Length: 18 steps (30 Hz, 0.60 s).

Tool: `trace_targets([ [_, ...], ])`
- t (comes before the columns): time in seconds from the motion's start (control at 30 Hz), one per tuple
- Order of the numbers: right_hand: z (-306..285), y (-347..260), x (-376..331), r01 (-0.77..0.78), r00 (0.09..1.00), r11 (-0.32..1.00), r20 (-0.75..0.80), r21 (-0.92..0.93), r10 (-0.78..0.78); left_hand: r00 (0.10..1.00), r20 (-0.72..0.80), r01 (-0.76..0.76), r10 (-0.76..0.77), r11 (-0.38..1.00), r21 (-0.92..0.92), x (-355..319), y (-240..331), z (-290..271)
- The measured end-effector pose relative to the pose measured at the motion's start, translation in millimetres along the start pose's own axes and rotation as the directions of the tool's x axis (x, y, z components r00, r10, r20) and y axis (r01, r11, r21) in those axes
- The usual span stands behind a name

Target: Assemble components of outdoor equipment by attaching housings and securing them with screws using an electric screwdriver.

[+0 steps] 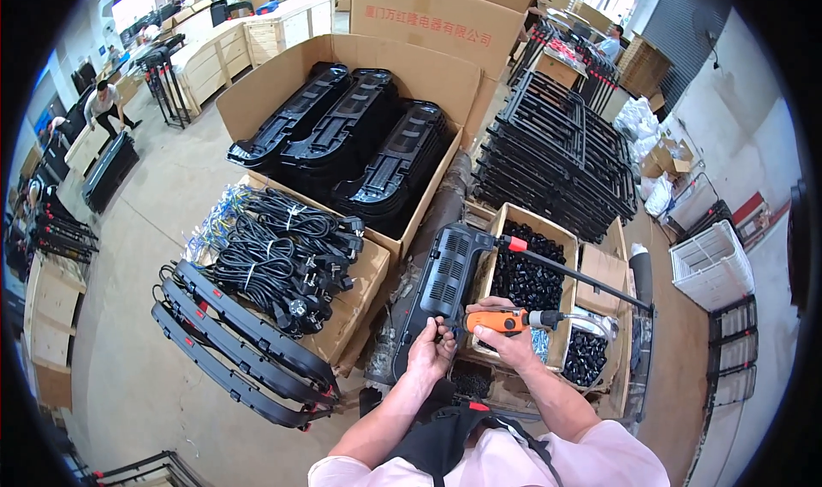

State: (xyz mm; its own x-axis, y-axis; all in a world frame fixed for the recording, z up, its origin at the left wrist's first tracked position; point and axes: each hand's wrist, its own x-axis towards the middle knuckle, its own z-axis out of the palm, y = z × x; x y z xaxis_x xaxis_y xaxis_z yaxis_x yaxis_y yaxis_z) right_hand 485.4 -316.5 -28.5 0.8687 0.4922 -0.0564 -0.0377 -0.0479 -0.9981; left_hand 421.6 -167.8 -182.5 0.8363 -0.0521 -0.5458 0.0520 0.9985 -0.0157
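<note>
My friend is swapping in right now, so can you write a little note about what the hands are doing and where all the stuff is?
Left hand: steadying the lower edge of the black vented plastic panel, fingers pinched at the spot the tool tip meets.
Right hand: gripping the orange electric screwdriver, held sideways with its tip pointing at the panel.
Around: cardboard box of small black parts behind the tool, coiled power cords to the left, box of stacked black panels further back.
Done: panel in place, tool at its edge.
Left: cannot tell how many fasteners are in.
</note>
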Motion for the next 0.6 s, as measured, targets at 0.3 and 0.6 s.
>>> trace_targets([
  [0.3, -3, 7, -11, 0.002, 1.0, 1.0, 0.028, 0.009, -0.002, 0.993, 0.11, 0.031, -0.029, 0.999, -0.018, -18, -2, -5],
  [0.6, 11, 9, -8, -0.043, 0.999, 0.998, 0.018, 0.036, 0.042, 0.993, 0.116, -0.006, 0.009, 1.0, -0.023, -26, -7, -12],
])
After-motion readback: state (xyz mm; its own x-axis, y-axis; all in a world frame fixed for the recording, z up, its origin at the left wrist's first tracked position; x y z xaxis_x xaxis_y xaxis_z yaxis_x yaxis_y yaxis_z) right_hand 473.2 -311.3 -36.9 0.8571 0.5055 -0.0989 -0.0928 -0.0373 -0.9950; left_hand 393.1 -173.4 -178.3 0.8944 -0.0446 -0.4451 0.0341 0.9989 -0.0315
